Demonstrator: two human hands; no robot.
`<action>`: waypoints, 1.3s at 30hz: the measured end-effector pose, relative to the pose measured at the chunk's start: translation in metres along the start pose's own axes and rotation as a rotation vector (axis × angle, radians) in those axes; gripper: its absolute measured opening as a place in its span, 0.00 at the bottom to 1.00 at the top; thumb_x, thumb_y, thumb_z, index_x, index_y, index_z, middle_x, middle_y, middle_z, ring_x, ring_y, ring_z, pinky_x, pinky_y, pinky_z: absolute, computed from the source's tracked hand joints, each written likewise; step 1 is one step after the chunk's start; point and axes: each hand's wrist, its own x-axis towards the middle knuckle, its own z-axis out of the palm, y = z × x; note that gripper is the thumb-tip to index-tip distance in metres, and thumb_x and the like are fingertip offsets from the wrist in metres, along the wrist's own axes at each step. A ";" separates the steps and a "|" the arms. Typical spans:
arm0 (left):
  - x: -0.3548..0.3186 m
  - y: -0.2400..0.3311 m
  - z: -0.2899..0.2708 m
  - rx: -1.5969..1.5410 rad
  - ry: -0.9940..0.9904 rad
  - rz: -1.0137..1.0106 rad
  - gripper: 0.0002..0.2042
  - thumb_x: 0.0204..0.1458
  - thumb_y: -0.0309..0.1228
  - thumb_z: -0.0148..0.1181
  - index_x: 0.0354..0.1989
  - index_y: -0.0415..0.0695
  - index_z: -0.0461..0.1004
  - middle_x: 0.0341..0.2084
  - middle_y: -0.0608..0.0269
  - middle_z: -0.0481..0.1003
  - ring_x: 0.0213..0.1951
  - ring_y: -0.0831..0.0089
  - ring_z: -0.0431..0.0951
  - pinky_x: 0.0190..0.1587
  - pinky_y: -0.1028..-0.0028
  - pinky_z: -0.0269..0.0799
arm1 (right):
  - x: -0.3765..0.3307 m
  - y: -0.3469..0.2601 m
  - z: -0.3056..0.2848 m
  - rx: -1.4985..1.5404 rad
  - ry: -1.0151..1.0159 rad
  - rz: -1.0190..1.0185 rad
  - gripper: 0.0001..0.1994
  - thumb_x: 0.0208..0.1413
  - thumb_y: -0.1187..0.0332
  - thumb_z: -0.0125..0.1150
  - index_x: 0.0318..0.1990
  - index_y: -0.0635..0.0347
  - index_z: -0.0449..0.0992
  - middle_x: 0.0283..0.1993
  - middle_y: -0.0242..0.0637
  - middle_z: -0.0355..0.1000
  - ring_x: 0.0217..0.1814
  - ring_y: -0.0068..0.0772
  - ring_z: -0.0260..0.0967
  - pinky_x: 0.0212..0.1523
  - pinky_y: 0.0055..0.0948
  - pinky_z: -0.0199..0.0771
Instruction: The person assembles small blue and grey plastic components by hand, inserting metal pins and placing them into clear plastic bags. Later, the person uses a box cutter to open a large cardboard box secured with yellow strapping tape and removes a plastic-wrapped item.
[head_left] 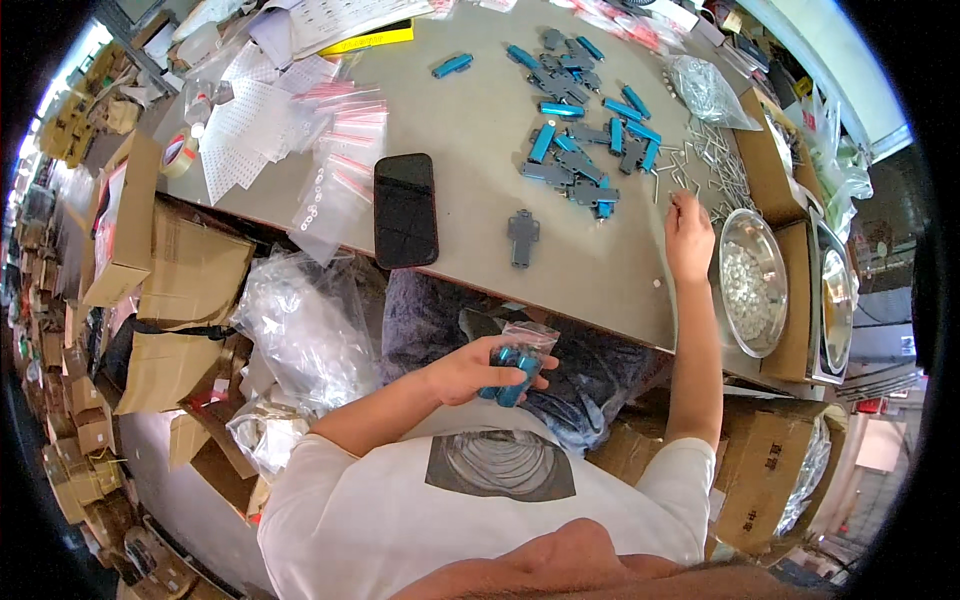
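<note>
My left hand [462, 374], held low before my body, is closed round a small clear zip bag [532, 338] with teal, shiny cylinder-like parts [508, 392] in it. Out on the table, my right hand [690, 242] has its fingertips pinched together at the near edge of a pile of L-shaped metal hex keys [708, 165]. What those fingers hold, if anything, I cannot make out. Farther left lies a heap of teal and dark grey plastic parts [575, 165]. One dark grey part [522, 238] lies apart, nearer to me.
A metal bowl of small white pieces [752, 285] stands right of my right forearm, beside cardboard boxes [790, 250]. A black phone [406, 210] lies near the table's front edge. Left of it are empty zip bags [345, 135], dotted white sheets [245, 130] and a tape roll [180, 153].
</note>
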 end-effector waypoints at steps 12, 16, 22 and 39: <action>0.002 -0.003 0.011 0.107 0.041 0.003 0.29 0.48 0.28 0.65 0.59 0.40 0.61 0.52 0.54 0.70 0.50 0.65 0.74 0.47 0.69 0.73 | -0.067 -0.156 -0.059 1.599 -0.685 0.681 0.09 0.56 0.78 0.56 0.44 0.59 0.67 0.35 0.33 0.73 0.38 0.23 0.72 0.36 0.21 0.71; 0.000 -0.004 0.012 0.048 0.045 -0.019 0.30 0.45 0.28 0.67 0.58 0.40 0.62 0.51 0.54 0.71 0.48 0.65 0.75 0.47 0.69 0.73 | -0.070 -0.157 -0.063 1.680 -0.775 0.759 0.09 0.56 0.77 0.57 0.43 0.60 0.67 0.33 0.35 0.74 0.37 0.24 0.73 0.35 0.21 0.71; 0.005 -0.011 0.014 0.165 0.028 0.079 0.31 0.46 0.30 0.66 0.60 0.39 0.61 0.51 0.55 0.71 0.49 0.65 0.74 0.49 0.70 0.72 | -0.078 -0.164 -0.057 1.609 -0.741 0.744 0.06 0.56 0.75 0.58 0.38 0.61 0.67 0.32 0.37 0.74 0.31 0.21 0.71 0.28 0.19 0.70; 0.003 -0.006 0.013 0.625 0.172 0.232 0.23 0.48 0.34 0.66 0.51 0.40 0.66 0.41 0.60 0.73 0.41 0.75 0.72 0.45 0.74 0.69 | -0.078 -0.175 -0.074 1.276 -0.611 0.278 0.06 0.43 0.77 0.68 0.30 0.64 0.79 0.41 0.45 0.74 0.39 0.35 0.73 0.38 0.28 0.72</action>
